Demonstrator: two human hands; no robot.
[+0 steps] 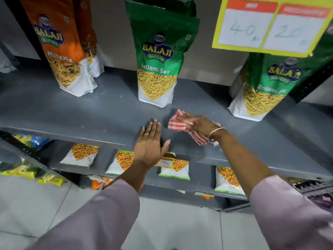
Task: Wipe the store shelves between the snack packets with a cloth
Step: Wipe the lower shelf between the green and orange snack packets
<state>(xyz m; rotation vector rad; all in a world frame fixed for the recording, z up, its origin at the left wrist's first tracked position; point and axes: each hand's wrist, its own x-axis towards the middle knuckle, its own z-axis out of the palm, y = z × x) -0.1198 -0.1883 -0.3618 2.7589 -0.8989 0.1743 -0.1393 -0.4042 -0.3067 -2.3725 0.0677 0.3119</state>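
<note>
A grey metal shelf (90,109) carries upright snack packets: an orange Mitha Mix packet (61,46) at the left, a green Ratlami Sev packet (156,56) in the middle and a second green packet (264,87) at the right. My right hand (200,125) presses a red-and-white striped cloth (177,121) onto the shelf, in front of the gap between the two green packets. My left hand (150,143) lies flat with fingers spread on the shelf's front edge, just left of the cloth, holding nothing.
A yellow price sign (270,24) hangs over the upper right. The lower shelf (201,168) holds several white snack packets lying flat. Yellow packets (27,172) sit on a rack at the lower left. Pale floor tiles (45,204) lie below.
</note>
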